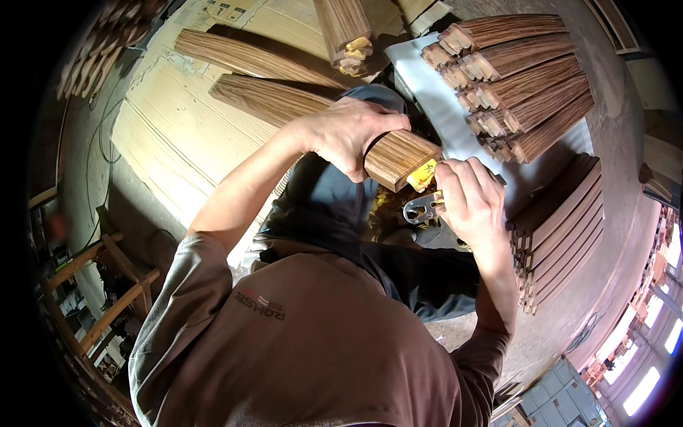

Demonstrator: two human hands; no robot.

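Observation:
My left hand (347,135) is wrapped over a brown, striped-grain wooden piece (403,156), propped across my dark-trousered knee. Yellow tape (422,175) covers the end of this piece, facing my right hand (469,199). The right fingers are closed round a metal hand tool (422,208), whose rounded end with a hole juts out below them. My grip hides the rest of the tool, so its exact kind cannot be told. The right fingertips are close beside the taped end.
Two long wooden pieces (249,60) lie on flattened cardboard (160,142) at the left. Another piece with a yellow-taped end (343,32) is at the top. Stacked wooden parts (530,78) rest on a white sheet at the right, with a second stack (558,228) nearer. A wooden frame (114,299) stands left.

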